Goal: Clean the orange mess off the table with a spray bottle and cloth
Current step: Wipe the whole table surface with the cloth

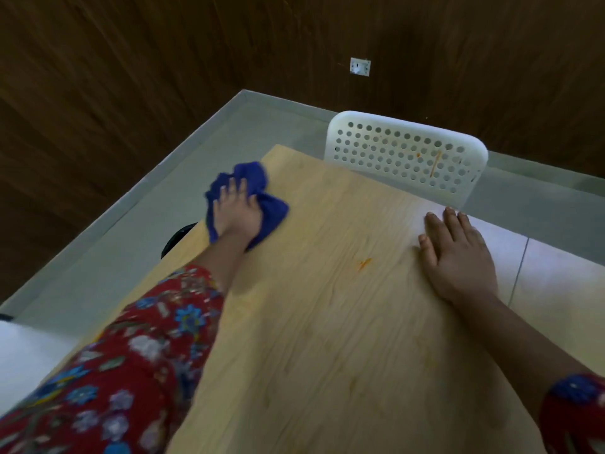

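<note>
Pressing on the blue cloth (273, 213) at the far left of the surface (327, 339), the left grip (237, 209) has fingers spread straight. The right grip (458, 253) lies flat, holding nothing; an orange smear (364, 263) sits between them.

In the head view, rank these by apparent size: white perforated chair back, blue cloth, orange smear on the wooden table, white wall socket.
1. white perforated chair back
2. blue cloth
3. white wall socket and orange smear look alike; the socket is farther, so unranked.
</note>
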